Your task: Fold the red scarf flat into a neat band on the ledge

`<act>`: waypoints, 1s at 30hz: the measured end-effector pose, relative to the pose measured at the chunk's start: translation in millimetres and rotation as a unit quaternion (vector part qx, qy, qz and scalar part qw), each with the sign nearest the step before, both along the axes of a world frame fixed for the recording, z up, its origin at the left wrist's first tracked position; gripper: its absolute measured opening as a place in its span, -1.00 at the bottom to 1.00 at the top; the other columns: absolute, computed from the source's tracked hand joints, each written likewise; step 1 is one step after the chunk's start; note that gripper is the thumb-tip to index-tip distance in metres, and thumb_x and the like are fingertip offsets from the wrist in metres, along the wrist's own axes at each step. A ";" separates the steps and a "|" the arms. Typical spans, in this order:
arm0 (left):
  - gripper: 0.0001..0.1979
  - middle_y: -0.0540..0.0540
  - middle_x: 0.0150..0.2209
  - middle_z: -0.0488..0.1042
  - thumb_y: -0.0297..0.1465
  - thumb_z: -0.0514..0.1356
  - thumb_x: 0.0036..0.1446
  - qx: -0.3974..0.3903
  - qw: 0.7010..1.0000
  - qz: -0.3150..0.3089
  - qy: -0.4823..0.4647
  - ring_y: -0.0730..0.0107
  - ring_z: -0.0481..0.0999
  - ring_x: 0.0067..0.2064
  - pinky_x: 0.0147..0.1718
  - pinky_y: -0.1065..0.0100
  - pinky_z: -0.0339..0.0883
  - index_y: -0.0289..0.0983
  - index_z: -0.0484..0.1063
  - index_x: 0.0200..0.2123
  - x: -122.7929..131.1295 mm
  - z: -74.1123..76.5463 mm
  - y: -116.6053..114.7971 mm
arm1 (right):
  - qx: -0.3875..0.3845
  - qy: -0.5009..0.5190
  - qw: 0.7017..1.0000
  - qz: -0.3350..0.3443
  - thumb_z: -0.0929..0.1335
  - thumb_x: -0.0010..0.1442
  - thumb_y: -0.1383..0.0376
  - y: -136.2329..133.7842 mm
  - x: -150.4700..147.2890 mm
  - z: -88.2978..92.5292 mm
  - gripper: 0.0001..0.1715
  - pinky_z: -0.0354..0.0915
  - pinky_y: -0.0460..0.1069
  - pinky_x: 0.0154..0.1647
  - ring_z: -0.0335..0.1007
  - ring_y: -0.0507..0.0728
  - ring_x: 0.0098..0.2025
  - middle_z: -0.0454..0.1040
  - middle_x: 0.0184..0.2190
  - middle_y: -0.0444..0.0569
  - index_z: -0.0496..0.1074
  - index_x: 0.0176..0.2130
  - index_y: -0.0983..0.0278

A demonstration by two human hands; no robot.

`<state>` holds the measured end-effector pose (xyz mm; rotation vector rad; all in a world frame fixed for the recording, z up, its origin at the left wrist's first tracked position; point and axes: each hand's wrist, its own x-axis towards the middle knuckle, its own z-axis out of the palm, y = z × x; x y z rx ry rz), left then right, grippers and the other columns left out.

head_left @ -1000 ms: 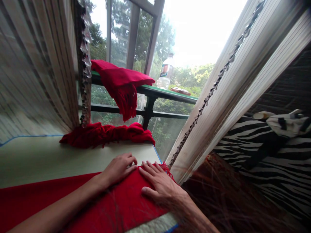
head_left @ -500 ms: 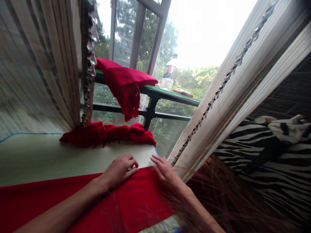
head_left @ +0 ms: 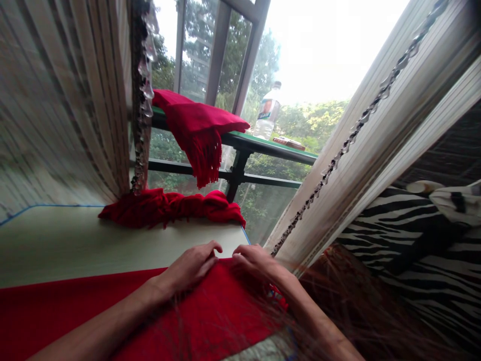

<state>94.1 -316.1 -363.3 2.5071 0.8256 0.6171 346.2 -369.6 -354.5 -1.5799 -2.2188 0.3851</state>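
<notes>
A red scarf (head_left: 143, 301) lies spread over the near part of a pale table (head_left: 150, 245), with a bit of fringe showing under my right wrist. At the scarf's far edge, near the table's right end, my left hand (head_left: 195, 263) is closed, its thumb and bent fingers pinching the cloth. Just to its right, my right hand (head_left: 257, 259) also closes on that edge, fingers curled down and fingertips partly hidden. A short stretch of cloth runs between the two hands. Beyond them, a bunched red fringed scarf (head_left: 176, 208) lies along the table's far edge.
Another red fringed scarf (head_left: 199, 125) hangs over the green window rail (head_left: 255, 143). A clear plastic bottle (head_left: 267, 113) and a small flat box (head_left: 289, 143) stand on the rail. Curtains (head_left: 361, 165) with beaded trim flank the window. Zebra-striped fabric (head_left: 379, 215) is at right.
My right hand has gone from stretched fingers to fingers curled onto the scarf's edge. My left hand has shifted slightly right along it. Fringe now shows by my right wrist.
</notes>
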 end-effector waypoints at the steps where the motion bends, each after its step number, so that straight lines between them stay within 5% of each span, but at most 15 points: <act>1: -0.72 -0.09 -0.15 0.59 -0.34 -0.01 0.42 -0.009 1.000 -0.002 -0.005 0.28 0.59 -0.14 -0.15 0.36 0.39 -0.21 0.37 0.09 0.1 0.2 0.3 | -0.006 0.005 1.000 0.006 0.25 0.40 0.11 3.3 -0.1 -0.7 -0.65 0.29 -0.02 -0.24 0.46 0.09 -0.31 0.59 -0.37 -0.10 0.55 -0.19 0.21; 5: -0.69 -0.08 -0.06 0.60 -0.30 0.03 0.41 -0.027 1.000 -0.005 -0.006 0.31 0.60 -0.09 -0.09 0.40 0.38 -0.19 0.41 0.12 0.0 1.4 2.7 | -0.026 0.037 0.999 0.015 0.30 0.36 0.08 15.7 5.8 -8.8 -0.63 0.24 -0.08 -0.34 0.38 0.05 -0.34 0.54 -0.41 -0.13 0.53 -0.30 0.26; 11: -0.68 -0.06 -0.25 0.63 -0.15 0.07 0.39 -0.012 0.998 0.050 0.046 0.24 0.59 -0.25 -0.30 0.35 0.25 -0.16 0.56 -0.23 -4.3 4.1 5.3 | -0.046 0.077 0.996 -0.001 0.31 0.32 -0.04 26.0 15.6 -21.6 -0.55 0.16 -0.12 -0.43 0.26 -0.01 -0.43 0.46 -0.48 -0.21 0.51 -0.29 0.27; 20: -0.70 -0.09 -0.29 0.64 -0.11 0.12 0.37 0.038 0.988 0.106 0.109 0.18 0.60 -0.26 -0.39 0.35 0.13 -0.16 0.52 -0.22 6.0 1.4 25.1 | -0.007 0.038 0.997 -0.069 0.35 0.28 -0.07 45.3 20.0 -19.5 -0.49 0.13 -0.09 -0.42 0.21 0.00 -0.45 0.37 -0.54 -0.21 0.49 -0.42 0.28; 24: -0.72 -0.11 -0.26 0.65 -0.12 0.13 0.37 0.062 0.984 0.115 0.122 0.15 0.62 -0.23 -0.38 0.34 0.16 -0.18 0.50 -0.20 13.9 -1.2 32.7 | 0.046 -0.007 0.992 -0.115 0.32 0.33 0.04 38.9 10.5 -9.9 -0.62 0.32 0.09 -0.01 0.42 0.19 -0.07 0.56 -0.15 0.06 0.55 -0.14 0.26; 27: -0.70 -0.10 -0.25 0.64 -0.12 0.11 0.39 0.075 0.983 0.114 0.125 0.13 0.62 -0.22 -0.36 0.32 0.22 -0.18 0.50 -0.20 15.2 -2.0 34.7 | 0.077 -0.023 0.992 -0.100 0.22 0.41 0.07 18.4 -13.0 -9.6 -0.47 0.12 0.26 0.36 0.20 0.29 0.34 0.32 0.33 0.16 0.36 0.25 0.19; 30: -0.70 -0.12 -0.24 0.63 -0.14 0.08 0.40 0.086 0.982 0.107 0.131 0.11 0.62 -0.23 -0.34 0.28 0.29 -0.20 0.50 -0.17 15.0 1.2 33.3 | 0.055 -0.034 0.997 -0.052 0.18 0.43 -0.05 -4.8 -36.3 -17.5 -0.33 -0.07 0.32 0.50 -0.04 0.28 0.50 0.10 0.48 0.04 0.14 0.41 0.07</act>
